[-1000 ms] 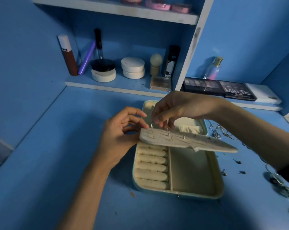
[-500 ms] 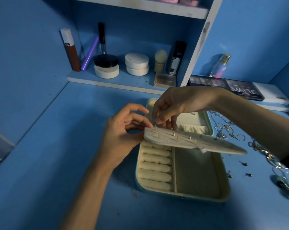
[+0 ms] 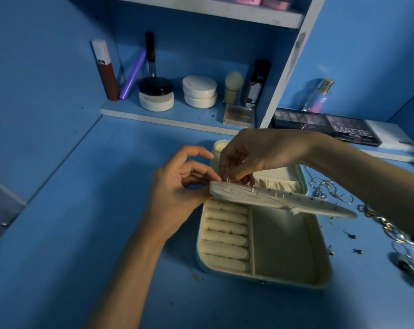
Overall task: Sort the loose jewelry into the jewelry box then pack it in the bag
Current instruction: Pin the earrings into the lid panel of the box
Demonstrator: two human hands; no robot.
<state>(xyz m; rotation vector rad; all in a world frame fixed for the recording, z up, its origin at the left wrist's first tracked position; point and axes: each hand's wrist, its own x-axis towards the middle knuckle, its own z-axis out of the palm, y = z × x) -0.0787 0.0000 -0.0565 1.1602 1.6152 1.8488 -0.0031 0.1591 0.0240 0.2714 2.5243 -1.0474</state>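
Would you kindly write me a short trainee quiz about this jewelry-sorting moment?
1. True or false: the left hand holds the panel over the box.
2. The loose jewelry lies: A) right of the box B) left of the box C) inside the box.
3. Which hand pinches an earring post?
Key: 1 true; 2 A; 3 right hand.

Blue desk (image 3: pixel 94 222) bearing an open cream jewelry box (image 3: pixel 260 280) at centre, with loose chains and rings (image 3: pixel 331 193) just right of it and small studs (image 3: pixel 349 235) scattered nearer. Behind, a low shelf (image 3: pixel 189 116) with a brown tube (image 3: pixel 106 72), purple tube (image 3: pixel 133 74), round jars (image 3: pixel 199 91), sponge (image 3: pixel 233 87) and clear palette (image 3: pixel 239 115). Further right, a ledge (image 3: pixel 391 157) holding two dark eyeshadow palettes (image 3: pixel 350 132), a perfume bottle (image 3: pixel 317 96) and a white box (image 3: pixel 391 136).
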